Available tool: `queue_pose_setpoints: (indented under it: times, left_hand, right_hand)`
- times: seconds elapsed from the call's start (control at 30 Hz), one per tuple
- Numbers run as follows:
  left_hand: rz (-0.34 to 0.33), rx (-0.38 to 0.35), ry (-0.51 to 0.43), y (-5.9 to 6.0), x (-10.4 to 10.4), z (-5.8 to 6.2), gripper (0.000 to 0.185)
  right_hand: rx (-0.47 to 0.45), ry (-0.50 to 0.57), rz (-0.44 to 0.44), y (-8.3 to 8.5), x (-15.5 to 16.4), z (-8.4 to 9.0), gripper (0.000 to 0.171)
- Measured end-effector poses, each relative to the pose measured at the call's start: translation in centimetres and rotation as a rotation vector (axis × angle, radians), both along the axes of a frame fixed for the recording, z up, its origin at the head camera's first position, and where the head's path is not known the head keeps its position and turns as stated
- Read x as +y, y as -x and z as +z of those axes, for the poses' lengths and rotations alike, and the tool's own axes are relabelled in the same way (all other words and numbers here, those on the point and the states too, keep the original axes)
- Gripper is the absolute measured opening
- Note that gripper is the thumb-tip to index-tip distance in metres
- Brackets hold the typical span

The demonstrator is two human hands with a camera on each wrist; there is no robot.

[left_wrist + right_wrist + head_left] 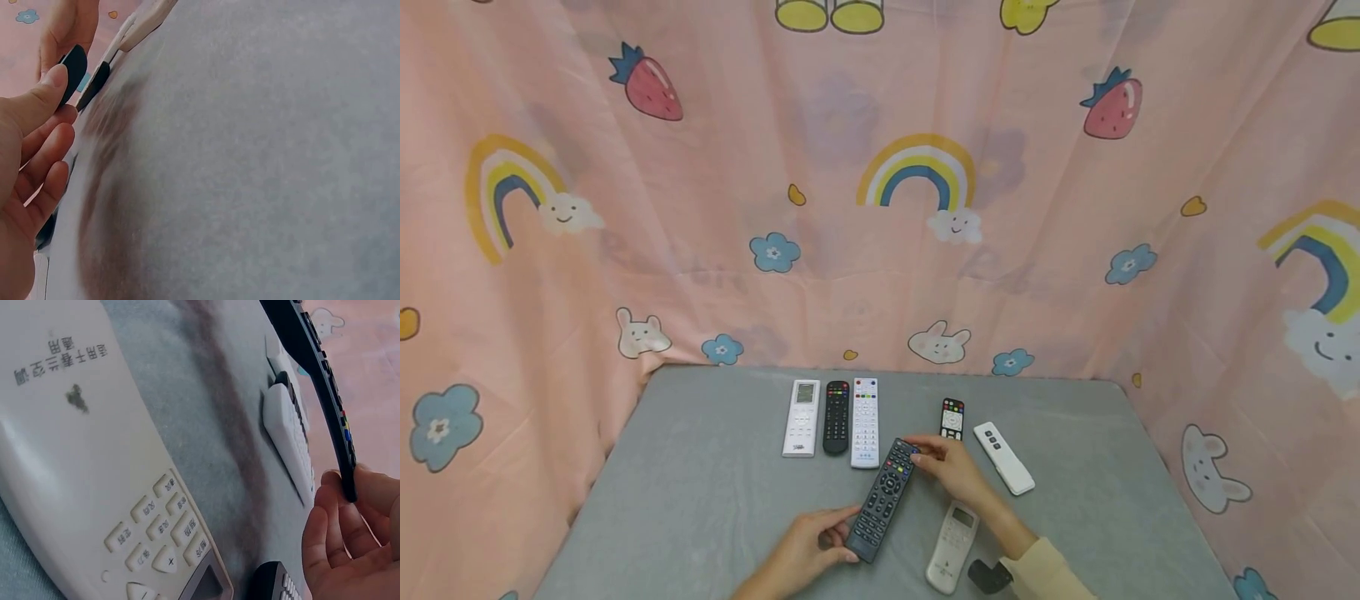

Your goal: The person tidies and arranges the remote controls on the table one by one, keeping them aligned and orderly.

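step: long black plastic remote with coloured buttons (883, 498) is held at both ends, lying diagonal near the row of three remotes (835, 417). Judgement: support both ends evenly, keep it level, and square it to the row before setting it down.
left hand (808, 546): fingers curled round the near end of the black remote, thumb on top; grasping, not clenched hard.
right hand (951, 467): fingertips pinch the far end; wrist view shows the tip resting on the fingers (337, 519), which are only loosely bent.
location: black remote at centre-front of the grey cloth-covered table (700, 467), just beside the white remote with grey buttons (865, 421).
neighbours: cream remote with small display (951, 546) under the right forearm; small black remote (952, 418) and slim white remote (1003, 457) behind the right hand.
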State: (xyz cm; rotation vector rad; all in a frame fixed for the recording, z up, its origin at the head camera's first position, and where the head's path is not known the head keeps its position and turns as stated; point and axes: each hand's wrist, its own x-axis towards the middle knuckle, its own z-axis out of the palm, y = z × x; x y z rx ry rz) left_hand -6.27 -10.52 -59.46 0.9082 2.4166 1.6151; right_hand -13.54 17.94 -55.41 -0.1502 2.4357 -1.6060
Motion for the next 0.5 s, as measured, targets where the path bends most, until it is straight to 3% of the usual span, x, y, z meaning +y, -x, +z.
queue_pose_setpoints:
  times: [0.23, 0.5]
  left_hand:
    - [0.010, -0.015, -0.001, -0.06, 0.32, 0.22, 0.061]
    - [0.031, -0.012, 0.019, 0.13, 0.80, 0.51, 0.060]
  right_hand:
    - [0.027, -0.029, 0.007, 0.12, 0.15, 0.01, 0.035]
    - [0.005, -0.047, -0.048, 0.36, -0.09, 0.05, 0.030]
